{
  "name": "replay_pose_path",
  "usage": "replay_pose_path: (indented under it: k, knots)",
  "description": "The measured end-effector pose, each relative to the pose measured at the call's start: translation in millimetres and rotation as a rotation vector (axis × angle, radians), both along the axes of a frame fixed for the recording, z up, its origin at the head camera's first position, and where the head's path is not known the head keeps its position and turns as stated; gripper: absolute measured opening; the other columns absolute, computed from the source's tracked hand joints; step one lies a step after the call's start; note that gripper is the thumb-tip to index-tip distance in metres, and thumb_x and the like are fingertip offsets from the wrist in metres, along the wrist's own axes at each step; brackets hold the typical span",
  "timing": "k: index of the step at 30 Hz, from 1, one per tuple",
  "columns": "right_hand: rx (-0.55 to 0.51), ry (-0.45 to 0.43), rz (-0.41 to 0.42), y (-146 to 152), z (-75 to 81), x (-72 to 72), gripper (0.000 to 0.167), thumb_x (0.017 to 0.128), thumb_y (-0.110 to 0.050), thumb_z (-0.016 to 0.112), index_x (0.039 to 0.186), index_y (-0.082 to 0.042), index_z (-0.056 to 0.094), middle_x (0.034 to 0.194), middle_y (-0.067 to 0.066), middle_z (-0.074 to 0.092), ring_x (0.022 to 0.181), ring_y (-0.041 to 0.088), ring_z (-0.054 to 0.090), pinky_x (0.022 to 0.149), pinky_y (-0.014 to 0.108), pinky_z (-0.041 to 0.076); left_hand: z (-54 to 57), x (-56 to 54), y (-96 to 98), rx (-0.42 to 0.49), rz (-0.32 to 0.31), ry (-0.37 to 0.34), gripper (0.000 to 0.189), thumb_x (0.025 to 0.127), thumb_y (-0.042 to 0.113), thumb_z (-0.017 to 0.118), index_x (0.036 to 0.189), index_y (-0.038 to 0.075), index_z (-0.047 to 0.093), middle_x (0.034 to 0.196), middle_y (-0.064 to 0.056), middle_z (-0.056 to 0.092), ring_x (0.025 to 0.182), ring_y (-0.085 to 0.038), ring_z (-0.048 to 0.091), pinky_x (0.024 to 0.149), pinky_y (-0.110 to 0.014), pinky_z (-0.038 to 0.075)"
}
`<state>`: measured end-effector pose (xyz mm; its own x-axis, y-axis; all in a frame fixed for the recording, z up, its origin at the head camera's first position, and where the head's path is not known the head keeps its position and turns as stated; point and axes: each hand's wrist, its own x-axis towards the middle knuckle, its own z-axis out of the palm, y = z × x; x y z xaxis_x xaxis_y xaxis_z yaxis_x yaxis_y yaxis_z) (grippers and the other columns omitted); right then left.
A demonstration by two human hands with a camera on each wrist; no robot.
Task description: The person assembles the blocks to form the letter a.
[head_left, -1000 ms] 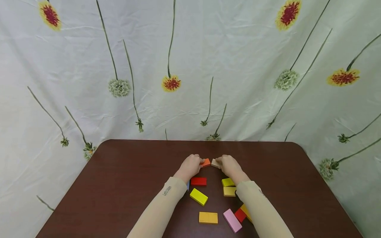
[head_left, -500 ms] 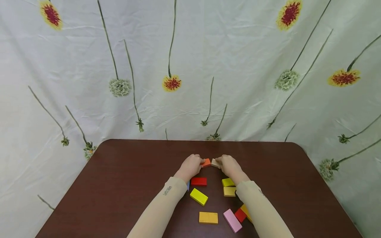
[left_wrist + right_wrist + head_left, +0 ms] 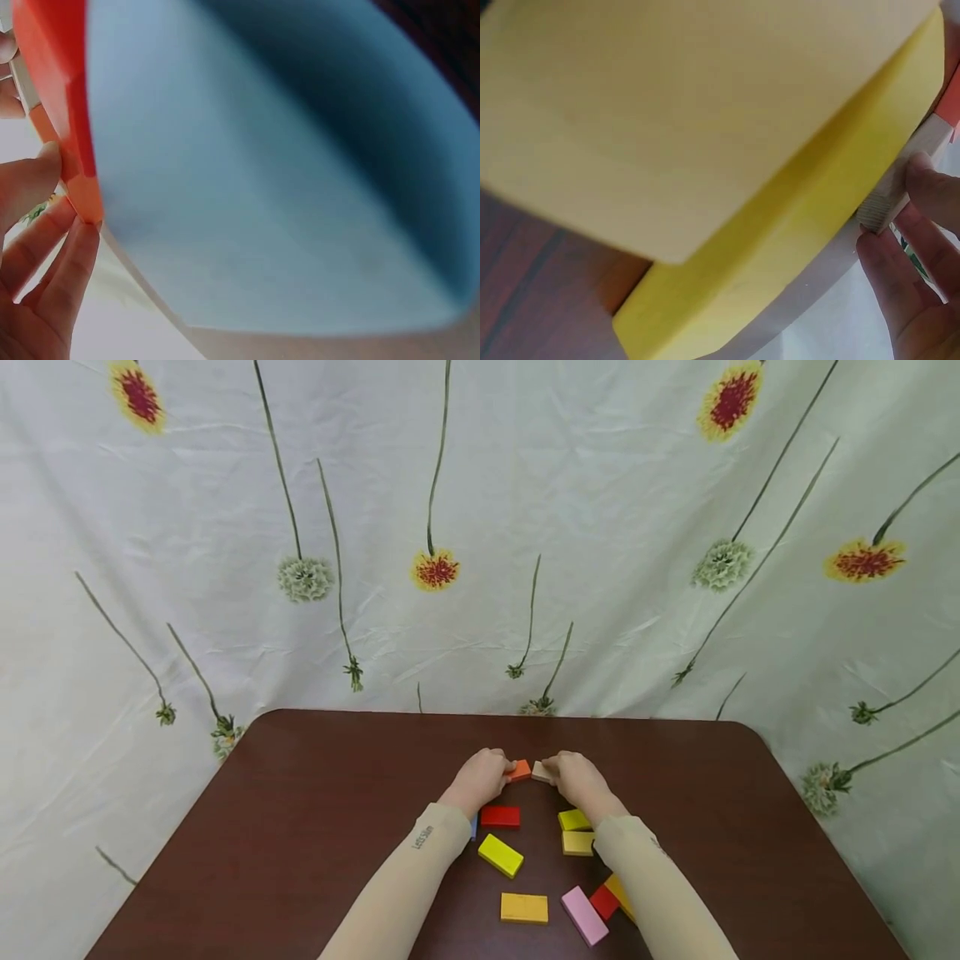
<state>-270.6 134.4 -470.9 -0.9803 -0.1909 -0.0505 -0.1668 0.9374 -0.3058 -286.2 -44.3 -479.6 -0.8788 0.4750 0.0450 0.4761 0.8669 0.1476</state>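
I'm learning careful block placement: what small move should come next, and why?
Probably gently square the orange block against the pale block. The left hand pinches the orange one and the right hand the pale one; in the head view their facing ends lie close together but at a slight angle, and I can't tell whether they fully touch.

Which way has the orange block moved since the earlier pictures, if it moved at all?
No. In the head view, the orange block, pinched by the left hand, shows no shift against the table.
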Motion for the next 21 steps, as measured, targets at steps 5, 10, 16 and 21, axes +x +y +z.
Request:
replay_pose_path:
  k: [5, 10, 16, 21]
  knots:
    - [-0.057, 0.021, 0.015, 6.6, 1.6, 2.5, 0.036, 0.091, -0.011, 0.07, 0.126, -0.006, 0.067, 0.12, 0.013, 0.067, 0.109, 0.029, 0.064, 0.094, 0.043, 0.053, -2.1, -0.2, -0.4, 0.0, -0.001, 0.004, 0.026, 0.092, 0.019, 0.069, 0.118, 0.014, 0.074, 0.103, -0.007, 0.07, 0.093, -0.022, 0.063, 0.088, -0.029, 0.055]
    - [-0.127, 0.014, 0.008, 30.0, 10.6, 6.7, 0.036, 0.093, -0.013, 0.067, 0.128, -0.004, 0.065, 0.128, 0.017, 0.064, 0.119, 0.035, 0.06, 0.097, 0.048, 0.051, -2.5, -1.1, 0.5, 0.024, 0.003, 0.004, 0.028, 0.092, 0.018, 0.07, 0.119, 0.014, 0.073, 0.101, -0.007, 0.069, 0.09, -0.022, 0.062, 0.085, -0.029, 0.056]
    - [-0.177, -0.068, -0.017, 56.3, 18.8, 21.4, 0.034, 0.092, -0.01, 0.068, 0.126, -0.003, 0.066, 0.129, 0.018, 0.064, 0.12, 0.038, 0.058, 0.098, 0.051, 0.05, -4.4, -3.4, 0.8, 0.036, 0.017, -0.008, 0.028, 0.092, 0.017, 0.07, 0.119, 0.012, 0.073, 0.105, -0.006, 0.069, 0.091, -0.02, 0.061, 0.089, -0.029, 0.055]
    - [-0.168, -0.12, 0.047, 63.3, 13.3, 41.1, 0.029, 0.086, -0.005, 0.073, 0.115, -0.005, 0.073, 0.117, 0.013, 0.07, 0.11, 0.032, 0.063, 0.095, 0.048, 0.052, -4.9, -2.2, 1.2, 0.05, 0.025, -0.036, 0.031, 0.092, 0.017, 0.069, 0.122, 0.013, 0.071, 0.106, -0.007, 0.069, 0.093, -0.022, 0.061, 0.09, -0.03, 0.055]
